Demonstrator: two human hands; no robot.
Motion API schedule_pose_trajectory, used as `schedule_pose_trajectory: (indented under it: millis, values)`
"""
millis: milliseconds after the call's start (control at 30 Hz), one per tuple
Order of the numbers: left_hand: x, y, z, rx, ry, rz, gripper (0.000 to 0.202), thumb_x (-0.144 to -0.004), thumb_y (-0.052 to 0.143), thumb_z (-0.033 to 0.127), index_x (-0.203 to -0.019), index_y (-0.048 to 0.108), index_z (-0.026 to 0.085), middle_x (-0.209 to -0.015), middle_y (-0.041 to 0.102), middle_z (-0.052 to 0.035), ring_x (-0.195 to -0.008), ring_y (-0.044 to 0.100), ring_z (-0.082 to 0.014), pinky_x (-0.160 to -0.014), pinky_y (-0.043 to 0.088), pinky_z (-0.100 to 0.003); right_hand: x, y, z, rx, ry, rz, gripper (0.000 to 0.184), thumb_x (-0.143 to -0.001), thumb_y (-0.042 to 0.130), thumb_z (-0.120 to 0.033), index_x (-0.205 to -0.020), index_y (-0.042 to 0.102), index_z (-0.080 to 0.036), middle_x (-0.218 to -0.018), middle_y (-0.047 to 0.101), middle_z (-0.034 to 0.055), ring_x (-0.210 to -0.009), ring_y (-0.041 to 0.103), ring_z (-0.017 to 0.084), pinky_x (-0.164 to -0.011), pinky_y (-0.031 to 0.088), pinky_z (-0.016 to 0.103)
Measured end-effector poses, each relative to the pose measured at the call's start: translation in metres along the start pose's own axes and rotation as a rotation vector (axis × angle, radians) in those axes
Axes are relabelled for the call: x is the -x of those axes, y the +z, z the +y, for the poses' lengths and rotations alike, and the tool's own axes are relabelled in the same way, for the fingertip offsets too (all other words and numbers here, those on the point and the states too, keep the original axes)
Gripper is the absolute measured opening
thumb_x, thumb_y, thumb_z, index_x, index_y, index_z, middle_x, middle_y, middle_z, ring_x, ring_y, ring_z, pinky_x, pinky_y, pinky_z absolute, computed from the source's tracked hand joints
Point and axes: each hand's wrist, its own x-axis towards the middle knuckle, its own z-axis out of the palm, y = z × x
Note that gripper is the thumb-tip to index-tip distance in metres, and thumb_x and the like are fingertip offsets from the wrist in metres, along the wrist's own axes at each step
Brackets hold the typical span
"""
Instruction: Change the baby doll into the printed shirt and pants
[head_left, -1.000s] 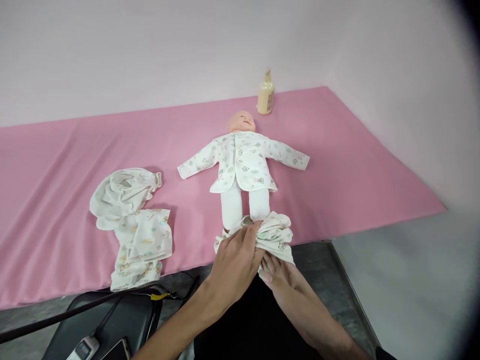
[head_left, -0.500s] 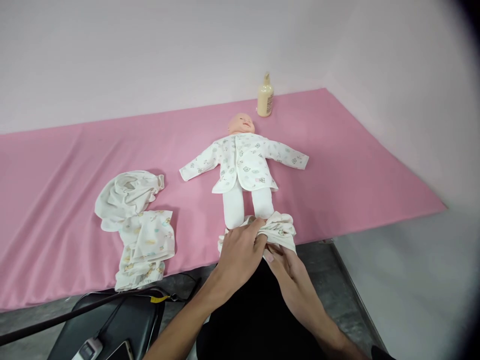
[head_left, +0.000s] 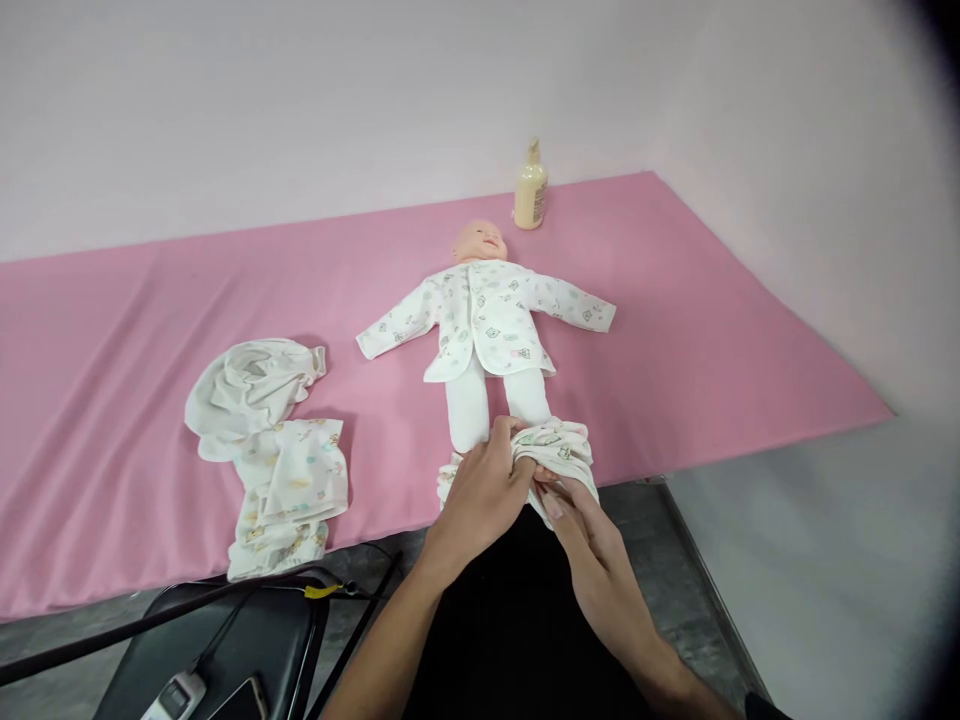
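A baby doll [head_left: 481,242] lies on its back, its head toward the wall, in a white printed jacket [head_left: 491,318]. Its white legs [head_left: 468,405] point toward me. Bunched white printed baby pants [head_left: 559,446] surround the end of the leg on the right. My left hand [head_left: 487,490] grips the pants' gathered cloth from above, between the two legs. My right hand [head_left: 592,535] is partly inside the bunched cloth from below, its fingertips close to the doll's foot. The cloth hides most of the foot and some of my right fingers.
Crumpled white baby clothes [head_left: 274,455] lie on the left of the pink-covered table [head_left: 720,370]. A pump bottle [head_left: 531,190] stands behind the doll's head. Below the table's front edge are a black chair [head_left: 225,650] with a phone [head_left: 241,700] and a small device [head_left: 176,697].
Both hands stay at the bunched pants. My right hand has shifted slightly right and down, and the cloth over the leg on the right has spread a little.
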Motion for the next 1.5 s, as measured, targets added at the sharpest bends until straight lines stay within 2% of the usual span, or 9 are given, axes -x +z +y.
schedule_pose_trajectory:
  millis: [200,400,600,667,867,967,1067,1267,1500]
  values:
    - [-0.003,-0.010,-0.009,0.186,-0.015,-0.078,0.057,-0.093,0.041,0.026,-0.148,0.029,0.029,-0.136,0.056,-0.0068,-0.124,0.053,-0.0255,-0.102,0.042,-0.043,0.008,0.001,-0.012,-0.061,0.016,-0.082,0.041,-0.098,0.053,-0.038,-0.138,0.055,-0.033,-0.150,0.049,-0.0010,-0.142,0.042,0.019,-0.121,0.031,0.036]
    - [-0.007,-0.009,-0.012,0.340,-0.042,0.007,0.059,-0.095,0.039,0.027,-0.153,0.028,0.032,-0.138,0.055,-0.0061,-0.124,0.053,-0.0223,-0.103,0.044,-0.040,0.003,-0.023,-0.027,0.236,-0.034,-0.214,0.044,-0.097,0.054,-0.034,-0.141,0.055,-0.032,-0.142,0.058,0.0014,-0.136,0.049,0.024,-0.117,0.037,0.043]
    - [-0.011,-0.013,-0.014,0.354,-0.027,0.012,0.058,-0.094,0.040,0.026,-0.152,0.033,0.030,-0.133,0.059,-0.0058,-0.117,0.058,-0.0213,-0.101,0.046,-0.038,-0.016,-0.043,0.005,0.494,-0.471,0.215,0.024,-0.084,0.071,-0.021,-0.105,0.074,-0.030,-0.108,0.072,0.0044,-0.106,0.065,0.026,-0.100,0.050,0.044]
    - [-0.012,-0.014,-0.015,0.339,-0.032,0.015,0.058,-0.094,0.040,0.026,-0.151,0.033,0.031,-0.127,0.062,-0.0056,-0.109,0.061,-0.0206,-0.098,0.047,-0.037,-0.025,-0.046,0.014,0.540,-0.521,0.291,0.038,-0.078,0.076,-0.022,-0.115,0.070,-0.028,-0.114,0.068,0.0061,-0.112,0.061,0.027,-0.103,0.047,0.046]
    - [-0.016,-0.011,-0.017,0.222,0.001,-0.004,0.063,-0.092,0.041,0.021,-0.154,0.029,0.030,-0.122,0.065,-0.0064,-0.102,0.064,-0.0227,-0.089,0.052,-0.037,-0.070,-0.067,0.013,0.775,-0.288,-0.114,0.075,-0.084,0.069,-0.033,-0.150,0.035,-0.028,-0.146,0.044,0.0101,-0.127,0.050,0.027,-0.106,0.045,0.047]
    - [-0.013,-0.014,-0.018,0.136,0.071,-0.049,0.065,-0.091,0.045,0.022,-0.153,0.031,0.031,-0.139,0.056,-0.0055,-0.122,0.056,-0.0257,-0.099,0.048,-0.039,-0.100,-0.081,0.009,0.932,-0.386,-0.210,0.074,-0.081,0.072,-0.037,-0.147,0.038,-0.029,-0.154,0.034,0.0091,-0.141,0.034,0.031,-0.113,0.037,0.049]
    - [-0.003,-0.029,-0.025,0.072,0.175,-0.171,0.060,-0.092,0.053,0.033,-0.150,0.036,0.035,-0.148,0.047,-0.0022,-0.132,0.048,-0.0247,-0.108,0.044,-0.037,-0.125,-0.089,0.002,0.981,-0.448,-0.351,0.050,-0.084,0.068,-0.035,-0.130,0.053,-0.026,-0.137,0.053,0.0088,-0.130,0.047,0.030,-0.108,0.041,0.049]
    - [0.017,-0.067,-0.069,0.047,0.135,-0.107,0.040,-0.097,0.047,0.040,-0.136,0.050,0.033,-0.143,0.048,-0.0028,-0.133,0.046,-0.0208,-0.111,0.040,-0.034,-0.140,-0.103,-0.028,0.688,-0.062,-0.707,0.047,-0.085,0.068,-0.038,-0.128,0.055,-0.025,-0.127,0.061,0.0070,-0.117,0.057,0.027,-0.096,0.049,0.041]
    - [0.008,-0.059,-0.088,0.138,0.065,-0.192,0.016,-0.091,0.051,0.029,-0.107,0.051,0.023,-0.106,0.061,-0.0022,-0.102,0.058,-0.0170,-0.095,0.047,-0.032,-0.154,-0.096,-0.035,0.498,0.069,-0.554,0.046,-0.097,0.041,-0.058,-0.104,0.067,-0.021,-0.104,0.066,0.0061,-0.097,0.059,0.021,-0.086,0.046,0.036]
